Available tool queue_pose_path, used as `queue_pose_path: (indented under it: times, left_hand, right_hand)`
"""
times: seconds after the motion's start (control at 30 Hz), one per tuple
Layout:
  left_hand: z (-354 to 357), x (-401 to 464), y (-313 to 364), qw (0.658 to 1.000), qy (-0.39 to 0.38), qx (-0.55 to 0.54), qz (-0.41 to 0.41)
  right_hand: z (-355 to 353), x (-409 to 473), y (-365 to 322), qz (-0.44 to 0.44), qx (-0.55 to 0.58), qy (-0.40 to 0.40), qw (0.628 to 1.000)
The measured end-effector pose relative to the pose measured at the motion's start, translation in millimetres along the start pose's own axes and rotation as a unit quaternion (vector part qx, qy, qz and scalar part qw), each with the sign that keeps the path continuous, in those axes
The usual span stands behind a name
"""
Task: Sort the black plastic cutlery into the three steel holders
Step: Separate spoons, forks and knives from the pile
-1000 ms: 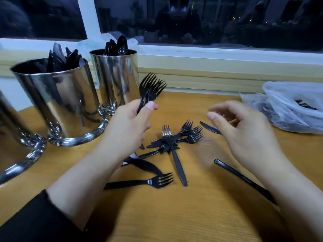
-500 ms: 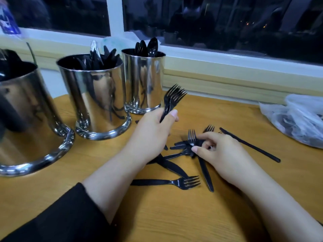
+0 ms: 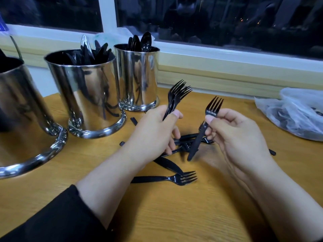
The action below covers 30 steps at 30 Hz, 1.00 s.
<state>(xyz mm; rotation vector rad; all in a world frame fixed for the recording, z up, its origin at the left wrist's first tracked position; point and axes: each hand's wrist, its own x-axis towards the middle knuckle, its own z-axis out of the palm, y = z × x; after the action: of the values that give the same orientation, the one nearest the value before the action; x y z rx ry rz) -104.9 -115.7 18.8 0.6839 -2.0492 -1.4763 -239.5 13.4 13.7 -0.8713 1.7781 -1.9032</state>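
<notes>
Three steel holders stand at the left: the near holder (image 3: 26, 133), the middle holder (image 3: 87, 96) full of black cutlery, and the far holder (image 3: 138, 79) with black spoons (image 3: 142, 41) sticking out. My left hand (image 3: 153, 133) grips a bunch of black forks (image 3: 177, 94), tines up. Just right of it, my right hand (image 3: 234, 135) pinches a single black fork (image 3: 212, 109) upright, lifted off the table. Several loose forks (image 3: 190, 144) lie between and under my hands. One lone fork (image 3: 173, 178) lies nearer me, beside a black knife (image 3: 168, 164).
A wooden table (image 3: 174, 215) carries everything. A clear plastic bag (image 3: 295, 114) with more black cutlery sits at the right. A window sill (image 3: 227, 67) and dark window run along the back. A thin black stick's end (image 3: 272, 152) shows beyond my right hand.
My right hand has lifted one fork out of the pile and raised it upright beside the left hand's bunch. The left hand keeps its hold on the forks.
</notes>
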Motion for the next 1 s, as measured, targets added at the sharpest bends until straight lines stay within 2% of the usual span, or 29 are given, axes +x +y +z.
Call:
queue_pose_path:
  times: [0.07, 0.13, 0.23, 0.3, 0.37, 0.43, 0.53, 0.6, 0.8, 1.0]
  left_hand:
    - [1, -1, 2, 1.000, -0.010, 0.010, 0.004]
    - [3, -3, 3, 0.999, -0.039, 0.005, -0.003]
    - [7, -7, 1, 0.994, -0.106, -0.039, -0.012]
    - [8, -7, -3, 0.992, -0.117, -0.029, -0.023]
    - [4, -5, -4, 0.995, -0.090, -0.022, -0.036]
    - [-4, -2, -4, 0.998, -0.050, -0.009, -0.036]
    - [-17, 2, -4, 0.999, -0.011, -0.017, -0.039]
    - [-21, 4, -5, 0.998, -0.001, -0.033, -0.048]
    - [-21, 5, -6, 0.998, 0.012, -0.023, -0.061]
    - [-19, 5, -6, 0.999, 0.002, -0.003, -0.051]
  right_hand:
    - [1, -1, -4, 0.009, 0.053, -0.014, 0.998]
    - [3, -2, -6, 0.005, 0.052, -0.023, 0.998]
    - [7, -4, -5, -0.013, 0.004, -0.019, 1.000]
    - [6, -5, -6, -0.021, -0.068, -0.022, 0.997]
    - [-1, -6, -7, -0.031, -0.220, -0.035, 0.974]
    - [-10, -7, -12, -0.016, -0.358, -0.092, 0.929]
    - [-19, -10, -24, 0.025, -0.445, -0.219, 0.868]
    - [-17, -14, -29, 0.034, -0.476, -0.255, 0.841]
    - [-5, -21, -27, 0.044, -0.522, -0.295, 0.799]
    - [-4, -20, -23, 0.035, -0.530, -0.308, 0.789]
